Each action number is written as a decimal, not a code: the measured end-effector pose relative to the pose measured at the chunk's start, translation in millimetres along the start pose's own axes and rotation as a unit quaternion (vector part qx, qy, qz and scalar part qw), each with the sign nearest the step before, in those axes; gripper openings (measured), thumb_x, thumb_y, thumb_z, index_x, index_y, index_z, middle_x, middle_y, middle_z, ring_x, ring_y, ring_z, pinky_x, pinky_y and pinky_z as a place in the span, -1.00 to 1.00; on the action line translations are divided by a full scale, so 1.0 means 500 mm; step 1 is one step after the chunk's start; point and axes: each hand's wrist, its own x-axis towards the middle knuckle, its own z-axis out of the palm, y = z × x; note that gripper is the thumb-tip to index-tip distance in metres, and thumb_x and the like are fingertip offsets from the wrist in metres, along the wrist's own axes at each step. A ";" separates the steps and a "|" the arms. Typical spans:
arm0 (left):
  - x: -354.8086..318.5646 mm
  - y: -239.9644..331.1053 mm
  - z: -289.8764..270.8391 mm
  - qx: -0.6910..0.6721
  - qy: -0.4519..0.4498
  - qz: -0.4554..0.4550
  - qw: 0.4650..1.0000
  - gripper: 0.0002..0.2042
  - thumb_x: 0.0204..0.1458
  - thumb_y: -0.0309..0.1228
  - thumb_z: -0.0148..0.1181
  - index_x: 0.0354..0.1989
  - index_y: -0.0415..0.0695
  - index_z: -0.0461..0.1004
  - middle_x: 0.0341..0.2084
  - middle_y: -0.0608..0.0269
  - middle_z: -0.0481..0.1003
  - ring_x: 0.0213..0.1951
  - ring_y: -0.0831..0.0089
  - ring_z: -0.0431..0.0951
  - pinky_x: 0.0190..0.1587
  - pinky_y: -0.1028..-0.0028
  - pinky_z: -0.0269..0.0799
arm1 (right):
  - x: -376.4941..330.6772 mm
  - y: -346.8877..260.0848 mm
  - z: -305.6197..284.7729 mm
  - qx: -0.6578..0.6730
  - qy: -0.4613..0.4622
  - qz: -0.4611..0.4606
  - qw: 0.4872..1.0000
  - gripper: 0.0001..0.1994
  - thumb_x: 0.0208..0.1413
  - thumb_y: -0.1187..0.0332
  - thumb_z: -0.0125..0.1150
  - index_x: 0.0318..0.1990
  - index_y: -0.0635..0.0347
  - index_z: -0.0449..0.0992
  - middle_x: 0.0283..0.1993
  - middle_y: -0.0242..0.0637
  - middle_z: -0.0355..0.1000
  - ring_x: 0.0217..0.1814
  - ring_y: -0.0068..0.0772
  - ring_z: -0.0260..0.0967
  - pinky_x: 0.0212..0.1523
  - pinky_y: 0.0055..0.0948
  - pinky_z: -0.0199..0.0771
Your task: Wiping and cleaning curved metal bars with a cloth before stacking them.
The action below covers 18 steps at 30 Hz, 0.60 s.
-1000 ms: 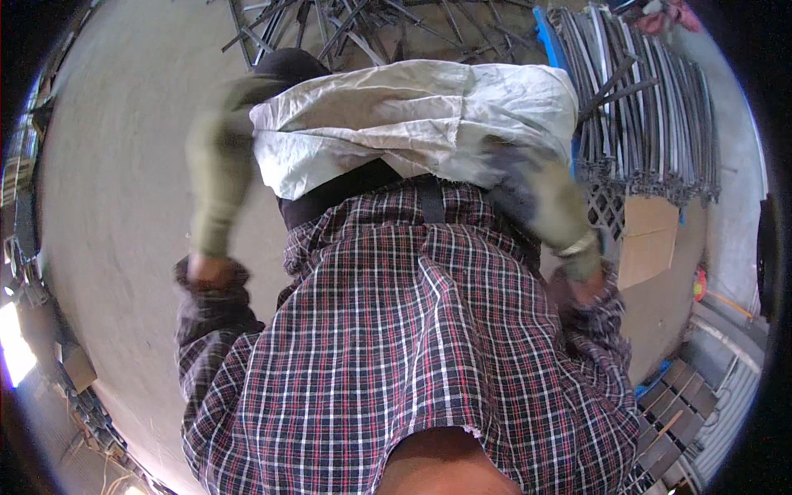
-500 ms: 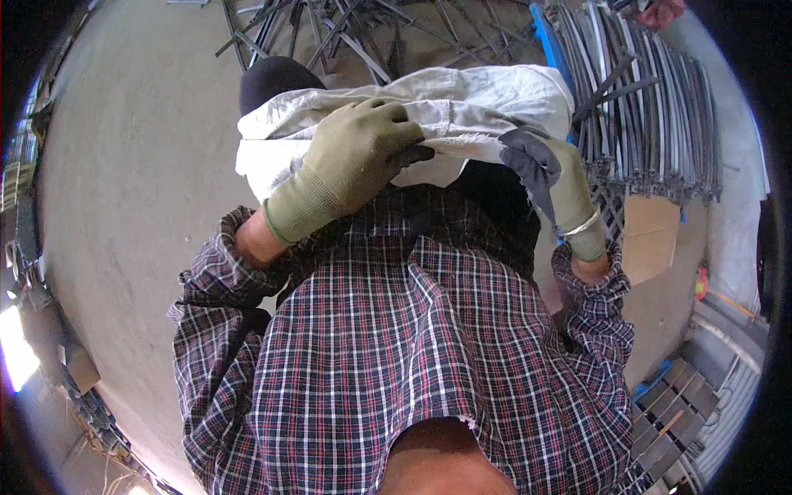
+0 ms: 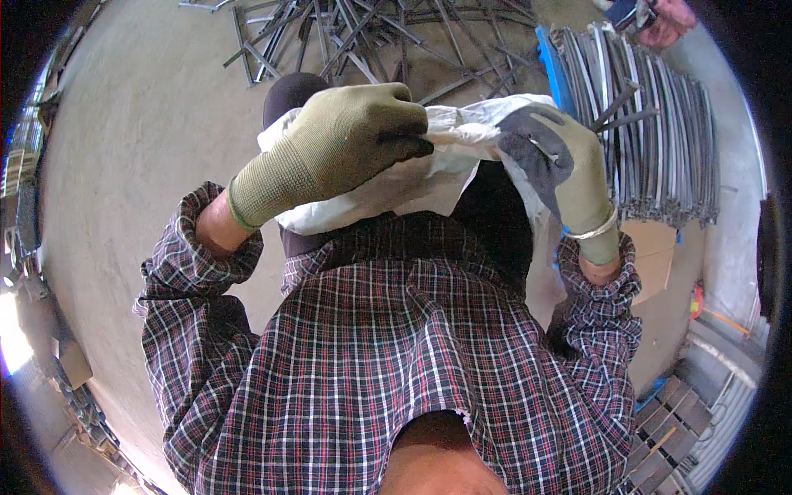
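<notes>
A white cloth with a frayed edge hangs in folds over my lap, its upper edge drawn into a bunched strip between my hands. My left hand, in an olive glove with dark fingertips, pinches this strip from the left. On the other side my right hand, in a similar glove with a dark grey palm, is closed on the strip's right end. The thumb and finger ends of both hands are partly hidden. A pale band circles the right glove's cuff.
Long dark metal strips lie in a tangled heap on the floor ahead. At the right, more strips are bundled in a rack with a blue edge. A cardboard sheet lies below it, and a slatted pallet is at lower right.
Both hands have lifted the cloth's edge, and the left hand has come closer to the camera. The cloth, broadly spread before, now hangs more gathered. The background has shifted slightly down in view.
</notes>
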 end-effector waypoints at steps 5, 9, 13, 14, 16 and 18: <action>0.067 0.110 -0.061 0.104 -0.030 -0.009 0.994 -0.82 0.07 -0.40 0.31 -0.22 -0.23 0.55 -0.37 0.11 0.53 -0.32 0.25 0.60 -0.22 0.39 0.53 | 0.012 -0.012 -0.010 0.032 0.019 0.026 0.999 -0.87 0.07 0.44 0.34 -0.26 0.29 0.57 -0.25 -0.15 0.54 -0.24 -0.10 0.53 -0.22 -0.35 0.51; 0.076 0.142 -0.071 0.065 -0.080 -0.053 0.993 -0.65 0.00 -0.30 0.41 -0.13 -0.24 0.53 -0.33 0.11 0.57 -0.29 0.28 0.62 -0.18 0.38 0.54 | 0.023 -0.015 -0.008 0.094 0.030 0.074 0.992 -0.87 0.12 0.43 0.31 -0.27 0.32 0.55 -0.29 -0.15 0.51 -0.30 -0.20 0.50 -0.24 -0.40 0.49; 0.058 0.123 -0.047 0.021 -0.117 -0.112 0.987 -0.49 -0.07 -0.23 0.48 -0.01 -0.27 0.49 -0.27 0.09 0.60 -0.26 0.32 0.62 -0.12 0.39 0.53 | 0.037 -0.041 -0.007 0.157 -0.019 0.138 0.978 -0.82 0.17 0.36 0.29 -0.26 0.32 0.52 -0.35 -0.16 0.48 -0.35 -0.32 0.45 -0.27 -0.42 0.45; 0.057 0.120 -0.050 0.022 -0.122 -0.092 0.988 -0.49 -0.08 -0.22 0.49 -0.03 -0.28 0.50 -0.26 0.08 0.61 -0.25 0.34 0.61 -0.12 0.39 0.52 | 0.038 -0.044 -0.006 0.168 -0.040 0.170 0.970 -0.77 0.17 0.30 0.32 -0.25 0.31 0.51 -0.37 -0.16 0.47 -0.36 -0.33 0.44 -0.28 -0.43 0.44; 0.047 0.114 -0.056 0.022 -0.132 -0.055 0.990 -0.49 -0.09 -0.19 0.50 -0.06 -0.30 0.53 -0.25 0.07 0.61 -0.23 0.39 0.61 -0.10 0.39 0.51 | 0.045 -0.044 -0.003 0.172 -0.097 0.166 0.966 -0.70 0.12 0.19 0.36 -0.25 0.29 0.51 -0.39 -0.17 0.46 -0.37 -0.33 0.42 -0.29 -0.42 0.43; 0.033 0.111 -0.055 0.016 -0.136 -0.067 0.988 -0.52 -0.10 -0.19 0.50 -0.12 -0.29 0.54 -0.28 0.04 0.60 -0.25 0.30 0.61 -0.13 0.36 0.50 | 0.044 -0.045 0.011 0.176 -0.154 0.162 0.959 -0.62 0.08 0.09 0.40 -0.24 0.27 0.51 -0.40 -0.18 0.45 -0.39 -0.32 0.41 -0.30 -0.41 0.42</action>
